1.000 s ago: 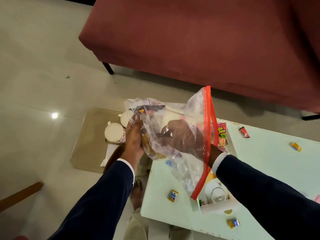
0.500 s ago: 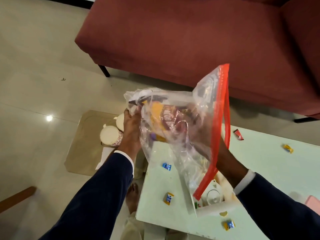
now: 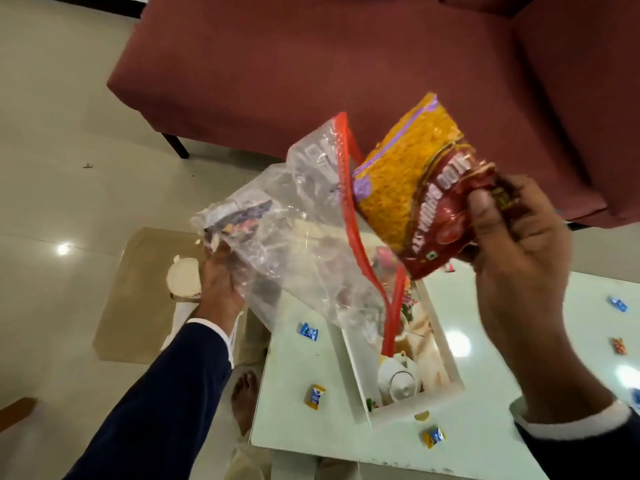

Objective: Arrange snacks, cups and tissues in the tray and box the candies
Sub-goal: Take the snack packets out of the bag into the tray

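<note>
My right hand [image 3: 516, 244] grips a red and yellow snack packet [image 3: 415, 188] by its lower end, held up in the air just outside the mouth of a clear zip bag [image 3: 294, 244] with a red seal. My left hand [image 3: 218, 275] holds the bag's closed end, where a dark wrapper shows through the plastic. Below the bag a white tray [image 3: 356, 372] sits on the pale table [image 3: 485, 358]; it holds a white teapot [image 3: 398, 375]. Several wrapped candies lie loose on the table, among them a blue one [image 3: 309, 331] and a yellow one [image 3: 315, 396].
A dark red sofa [image 3: 311, 64] stands behind the table. On the floor to the left, a tan mat [image 3: 138, 289] carries a white cup [image 3: 183, 280] and white tissues. A bare foot [image 3: 244, 400] rests beside the table's near left corner.
My right hand has come out of the zip bag, pulling the snack packet up and to the right. The bag's mouth has dropped lower; my left hand keeps its hold.
</note>
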The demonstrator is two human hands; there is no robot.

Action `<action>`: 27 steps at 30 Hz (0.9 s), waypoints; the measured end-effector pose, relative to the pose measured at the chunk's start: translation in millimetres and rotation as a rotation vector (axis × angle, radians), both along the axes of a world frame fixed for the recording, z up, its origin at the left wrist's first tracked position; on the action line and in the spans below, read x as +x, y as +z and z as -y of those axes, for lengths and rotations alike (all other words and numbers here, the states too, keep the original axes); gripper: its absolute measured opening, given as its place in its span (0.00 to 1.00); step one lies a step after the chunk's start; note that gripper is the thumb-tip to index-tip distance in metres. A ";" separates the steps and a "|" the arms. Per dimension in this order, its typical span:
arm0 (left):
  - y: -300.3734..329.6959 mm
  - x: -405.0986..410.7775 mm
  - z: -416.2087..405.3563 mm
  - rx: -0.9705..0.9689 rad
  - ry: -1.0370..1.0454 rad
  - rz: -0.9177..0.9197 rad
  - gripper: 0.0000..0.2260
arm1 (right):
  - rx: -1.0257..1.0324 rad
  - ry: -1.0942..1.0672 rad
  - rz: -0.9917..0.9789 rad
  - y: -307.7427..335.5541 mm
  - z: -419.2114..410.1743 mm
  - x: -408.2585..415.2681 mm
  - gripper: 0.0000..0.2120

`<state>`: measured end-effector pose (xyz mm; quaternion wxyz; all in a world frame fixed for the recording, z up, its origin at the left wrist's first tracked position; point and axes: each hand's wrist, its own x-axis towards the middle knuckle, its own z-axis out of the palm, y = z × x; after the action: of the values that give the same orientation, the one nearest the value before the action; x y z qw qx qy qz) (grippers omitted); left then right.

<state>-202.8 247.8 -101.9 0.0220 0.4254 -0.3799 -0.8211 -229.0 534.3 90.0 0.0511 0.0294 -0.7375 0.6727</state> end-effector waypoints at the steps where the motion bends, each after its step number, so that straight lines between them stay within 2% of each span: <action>1: -4.2 3.5 2.8 -0.059 0.005 0.003 0.15 | -0.058 0.000 0.031 3.2 -11.8 -5.4 0.04; 4: -0.8 11.6 15.1 -0.053 0.064 0.011 0.20 | -0.249 0.013 0.145 -1.5 -44.6 -22.8 0.10; 6: -0.8 17.2 24.7 -0.051 0.072 0.024 0.18 | -0.335 0.003 0.241 -18.9 -60.9 -30.8 0.12; 7: -2.4 18.3 30.9 -0.080 0.072 0.012 0.13 | -0.299 -0.012 0.295 -32.3 -67.4 -33.3 0.11; 9: -8.2 23.1 42.5 -0.087 0.111 -0.014 0.04 | -0.023 -0.023 0.415 -67.8 -76.5 -39.3 0.10; 11: -8.7 23.8 47.6 -0.126 0.102 0.015 0.03 | 0.297 0.070 0.508 -109.1 -80.6 -43.8 0.11; 14: -11.4 25.6 48.4 -0.215 0.052 0.075 0.11 | 0.656 0.445 0.501 -169.2 -69.9 -51.9 0.08; 16: -19.1 29.9 49.1 -0.197 0.026 0.066 0.08 | 0.906 0.715 0.400 -202.8 -53.9 -55.4 0.09; 17: -20.3 32.0 47.6 -0.180 0.014 0.030 0.09 | 0.983 0.824 0.361 -215.8 -44.8 -55.7 0.09; 20: -16.9 35.2 45.0 -0.207 0.018 0.033 0.22 | 1.124 0.996 0.294 -240.2 -15.8 -54.4 0.10; 24: -9.0 42.5 36.1 -0.179 -0.047 0.096 0.22 | 1.280 1.109 0.210 -256.6 5.9 -52.0 0.11; 27: -5.4 48.8 30.7 -0.229 -0.070 0.104 0.20 | 1.355 1.048 0.058 -259.4 8.9 -48.4 0.14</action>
<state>-154.0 217.1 -107.3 0.0219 0.4485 -0.4865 -0.7495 -277.4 525.4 -169.4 -0.3139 0.3737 -0.8725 0.0241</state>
